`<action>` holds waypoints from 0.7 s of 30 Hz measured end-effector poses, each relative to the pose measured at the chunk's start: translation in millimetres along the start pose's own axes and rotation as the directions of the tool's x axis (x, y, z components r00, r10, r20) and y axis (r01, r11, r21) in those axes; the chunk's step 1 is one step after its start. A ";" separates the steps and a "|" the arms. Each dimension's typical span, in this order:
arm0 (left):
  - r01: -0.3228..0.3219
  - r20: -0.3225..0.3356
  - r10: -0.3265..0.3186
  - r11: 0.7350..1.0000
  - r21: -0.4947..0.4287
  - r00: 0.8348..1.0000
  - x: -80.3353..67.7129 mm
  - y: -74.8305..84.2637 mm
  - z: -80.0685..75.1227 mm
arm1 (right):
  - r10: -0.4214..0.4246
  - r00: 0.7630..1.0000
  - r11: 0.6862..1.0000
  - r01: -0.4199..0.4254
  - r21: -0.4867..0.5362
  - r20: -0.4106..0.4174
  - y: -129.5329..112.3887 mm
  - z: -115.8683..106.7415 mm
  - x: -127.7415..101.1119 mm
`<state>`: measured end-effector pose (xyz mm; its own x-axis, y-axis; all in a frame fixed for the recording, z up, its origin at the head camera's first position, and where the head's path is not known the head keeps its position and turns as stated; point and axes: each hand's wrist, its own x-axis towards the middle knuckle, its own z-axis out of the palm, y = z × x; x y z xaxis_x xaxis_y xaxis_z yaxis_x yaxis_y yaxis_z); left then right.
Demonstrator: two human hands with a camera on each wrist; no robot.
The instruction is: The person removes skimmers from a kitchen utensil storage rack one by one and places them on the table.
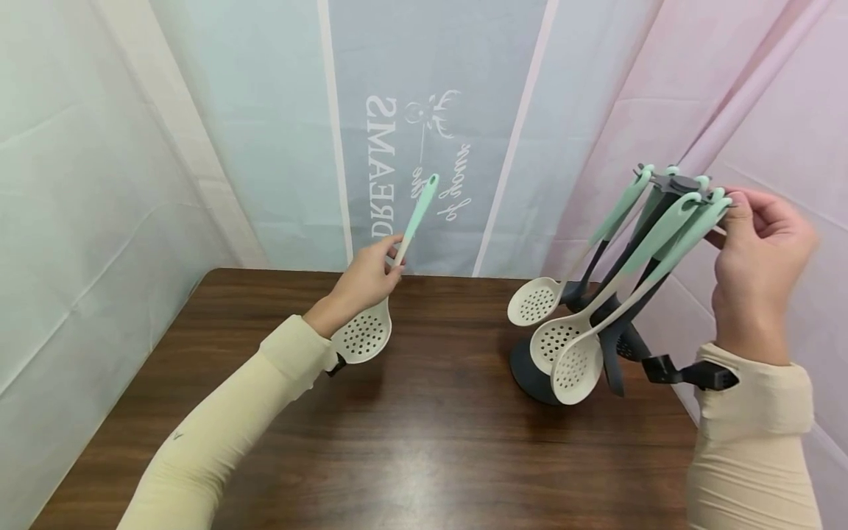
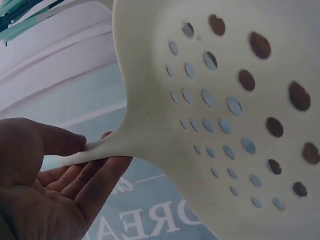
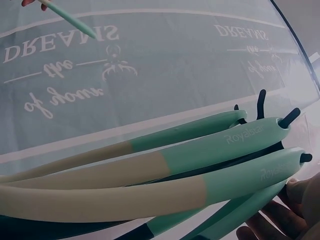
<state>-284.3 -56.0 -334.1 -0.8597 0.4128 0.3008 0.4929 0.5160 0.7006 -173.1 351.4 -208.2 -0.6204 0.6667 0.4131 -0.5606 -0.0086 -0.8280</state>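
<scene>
My left hand (image 1: pixel 367 283) holds one spoon (image 1: pixel 387 294) with holes. My fingers (image 2: pixel 75 150) pinch its thin neck. The bowl hangs down by my wrist and the green handle points up and away, a bit to the right. The rack (image 1: pixel 669 221) stands on the table (image 1: pixel 424 427) well off to the right of this spoon. My right hand (image 1: pixel 755 254) is the near one to it; its fingers curl on the rack's top by the hooks. I count three more holey spoons (image 1: pixel 570 353) hanging there, plus dark tools behind that I cannot count.
</scene>
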 end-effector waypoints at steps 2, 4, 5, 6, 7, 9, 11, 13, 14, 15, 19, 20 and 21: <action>0.010 -0.002 -0.010 1.000 0.010 1.000 -1.0 -2.4 -2.6 | 0.002 1.000 1.000 -0.002 0.008 0.004 0.2 -0.3 1.0; 0.013 -0.003 -0.013 1.000 0.015 1.000 -2.0 -3.8 -5.4 | 0.004 1.000 1.000 -0.004 0.009 0.008 0.2 -0.6 1.8; 0.011 -0.005 -0.011 1.000 0.019 1.000 -2.4 -4.0 -6.9 | 0.005 1.000 1.000 -0.005 0.010 0.009 0.1 -0.9 2.2; 0.008 -0.008 -0.007 1.000 0.024 1.000 -2.6 -4.8 -8.2 | 0.005 1.000 1.000 -0.006 0.012 0.009 0.1 -1.2 2.8; 0.003 -0.013 -0.002 0.999 0.033 1.000 -3.5 -6.0 -9.7 | 0.006 1.000 1.000 -0.006 0.014 0.010 0.5 -1.2 2.8; -0.010 -0.023 0.011 0.999 0.042 1.000 -5.4 -7.9 -12.8 | 0.004 1.000 1.000 -0.004 0.013 0.009 1.1 -0.9 3.0; -0.021 -0.031 0.023 0.998 0.055 0.999 -7.4 -10.0 -15.7 | 0.000 1.000 1.000 0.000 0.019 0.008 2.1 -0.6 3.2; -0.023 -0.032 0.025 0.998 0.065 0.999 -9.8 -11.9 -18.9 | -0.003 1.000 1.000 0.003 0.024 0.005 2.9 -0.5 3.3; -0.019 -0.031 0.021 0.998 0.067 0.999 -11.2 -12.8 -20.6 | -0.004 1.000 1.000 0.004 0.026 0.003 3.1 -0.4 3.3; -0.013 -0.029 0.015 0.997 0.071 0.999 -12.4 -13.9 -22.2 | -0.003 1.000 1.000 0.003 0.031 0.001 3.3 -0.4 3.2; 0.017 -0.030 -0.015 0.997 0.081 0.999 -16.1 -20.0 -29.2 | -0.011 1.000 1.000 0.011 0.029 -0.002 3.5 -0.3 2.3; 0.021 -0.032 -0.018 0.996 0.083 0.999 -16.6 -21.7 -31.2 | -0.013 1.000 1.000 0.013 0.027 -0.004 3.3 -0.4 2.1; 0.026 -0.035 -0.023 0.996 0.086 0.999 -17.1 -23.5 -33.0 | -0.015 1.000 1.000 0.016 0.027 -0.006 3.1 -0.4 1.9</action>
<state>-285.6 -99.9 -334.4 -0.8750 0.3743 0.3071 0.4801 0.5894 0.6497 -175.8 353.0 -210.2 -0.6085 0.6710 0.4236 -0.5850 -0.0186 -0.8108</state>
